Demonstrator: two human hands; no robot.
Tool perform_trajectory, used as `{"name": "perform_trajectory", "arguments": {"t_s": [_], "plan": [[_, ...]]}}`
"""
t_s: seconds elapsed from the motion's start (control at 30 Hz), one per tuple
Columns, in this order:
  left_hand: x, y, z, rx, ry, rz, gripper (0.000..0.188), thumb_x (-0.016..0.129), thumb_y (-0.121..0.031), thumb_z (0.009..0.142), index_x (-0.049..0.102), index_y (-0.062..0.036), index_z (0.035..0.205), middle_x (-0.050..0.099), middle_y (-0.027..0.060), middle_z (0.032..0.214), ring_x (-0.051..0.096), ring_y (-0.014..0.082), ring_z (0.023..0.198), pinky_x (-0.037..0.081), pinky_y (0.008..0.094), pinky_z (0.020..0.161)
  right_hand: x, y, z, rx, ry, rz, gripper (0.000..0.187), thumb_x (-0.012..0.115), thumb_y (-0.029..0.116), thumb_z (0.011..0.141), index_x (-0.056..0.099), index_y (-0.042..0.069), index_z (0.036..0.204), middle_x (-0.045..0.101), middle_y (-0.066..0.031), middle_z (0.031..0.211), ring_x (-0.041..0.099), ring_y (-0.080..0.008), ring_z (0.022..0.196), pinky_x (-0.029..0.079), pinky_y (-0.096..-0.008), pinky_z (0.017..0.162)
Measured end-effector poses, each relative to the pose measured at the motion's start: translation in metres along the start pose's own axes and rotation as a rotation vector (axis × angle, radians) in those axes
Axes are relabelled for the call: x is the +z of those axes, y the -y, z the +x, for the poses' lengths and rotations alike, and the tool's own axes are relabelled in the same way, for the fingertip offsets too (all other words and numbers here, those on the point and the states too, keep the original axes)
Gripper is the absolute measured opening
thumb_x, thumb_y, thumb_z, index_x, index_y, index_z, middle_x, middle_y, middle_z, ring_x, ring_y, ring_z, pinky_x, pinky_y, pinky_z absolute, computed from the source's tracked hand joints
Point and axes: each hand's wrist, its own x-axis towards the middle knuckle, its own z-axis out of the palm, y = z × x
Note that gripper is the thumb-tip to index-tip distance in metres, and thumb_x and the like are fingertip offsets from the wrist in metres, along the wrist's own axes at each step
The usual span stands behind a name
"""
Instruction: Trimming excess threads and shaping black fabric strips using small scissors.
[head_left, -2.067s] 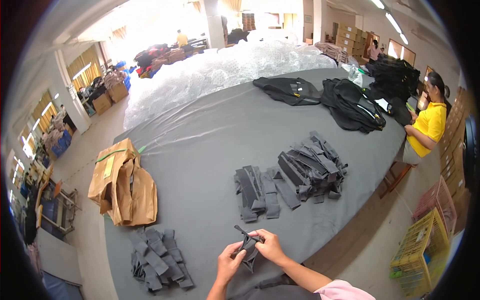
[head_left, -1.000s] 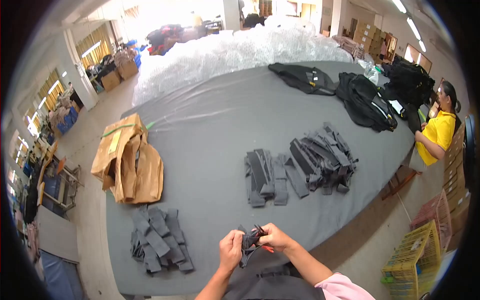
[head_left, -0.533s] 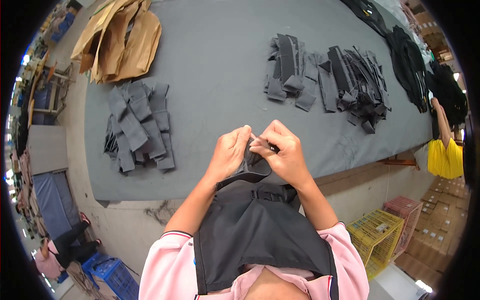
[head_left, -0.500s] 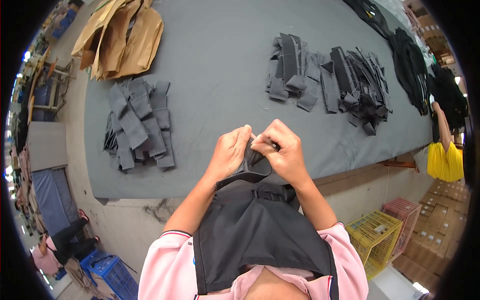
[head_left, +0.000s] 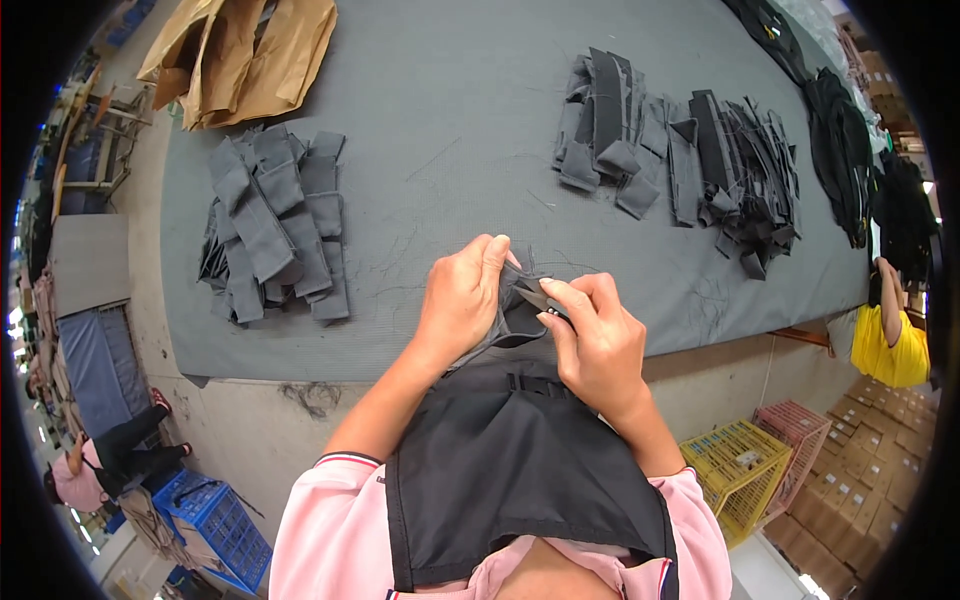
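Head view; landmark, the gray fabric piece (head_left: 517,318), with the counter (head_left: 440,110) extending beyond it. The left grip (head_left: 462,300), pinched narrow, holds the piece by its left side. The right grip (head_left: 605,340), also narrow, holds a small pointed metal tool (head_left: 536,298), apparently snips, at the piece's right. The step appears to be fine work with the tip; done well, it calls for cloth held taut, a shallow blade angle and left fingertips clear of the point. The piece lies between both grips; whether the tip touches it cannot be told. One strip pile (head_left: 265,230) lies to its left, another strip heap (head_left: 745,180) beyond to its right.
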Motion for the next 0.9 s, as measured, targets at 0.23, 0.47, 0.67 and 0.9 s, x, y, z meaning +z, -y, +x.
{"name": "perform_trajectory", "arguments": {"t_s": [0.23,0.47,0.67,0.9], "plan": [[0.001,-0.005,-0.001,0.067,-0.055,0.109,0.035,0.043,-0.025,0.099,0.059,-0.0001,0.08,0.031,0.0034,0.054,0.028,0.0089,0.052,0.028,0.0283,0.046,0.008,-0.001,-0.002,-0.116,-0.043,-0.156,0.031,0.069,0.007,0.071,0.061,0.002,0.101,0.05,-0.0055,0.076,0.054,-0.0172,0.055,0.044,-0.028,0.05],[-0.003,-0.004,-0.003,0.004,-0.033,0.165,0.039,0.041,-0.032,0.098,0.06,-0.003,0.081,0.049,0.0148,0.054,0.049,0.0334,0.051,0.038,0.0401,0.051,0.013,-0.005,-0.008,-0.101,-0.1,-0.145,0.03,0.068,0.007,0.072,0.061,0.002,0.101,0.05,-0.0054,0.074,0.053,-0.0183,0.054,0.044,-0.0288,0.05],[-0.002,-0.002,-0.001,0.008,-0.024,0.17,0.039,0.041,-0.032,0.098,0.06,-0.0027,0.08,0.048,0.0146,0.053,0.048,0.033,0.051,0.038,0.0402,0.051,0.008,-0.004,-0.007,-0.047,-0.048,-0.015,0.03,0.069,0.003,0.07,0.061,0.002,0.099,0.051,-0.0058,0.075,0.053,-0.0196,0.054,0.044,-0.0296,0.05],[-0.002,-0.008,-0.001,0.015,-0.043,0.212,0.038,0.041,-0.03,0.098,0.059,-0.003,0.079,0.05,0.0151,0.054,0.051,0.0359,0.052,0.039,0.0419,0.051,0.011,0.0,-0.007,-0.132,-0.035,-0.047,0.032,0.07,0.006,0.069,0.062,0.002,0.1,0.051,-0.0046,0.075,0.053,-0.0171,0.054,0.042,-0.0281,0.049]]}}
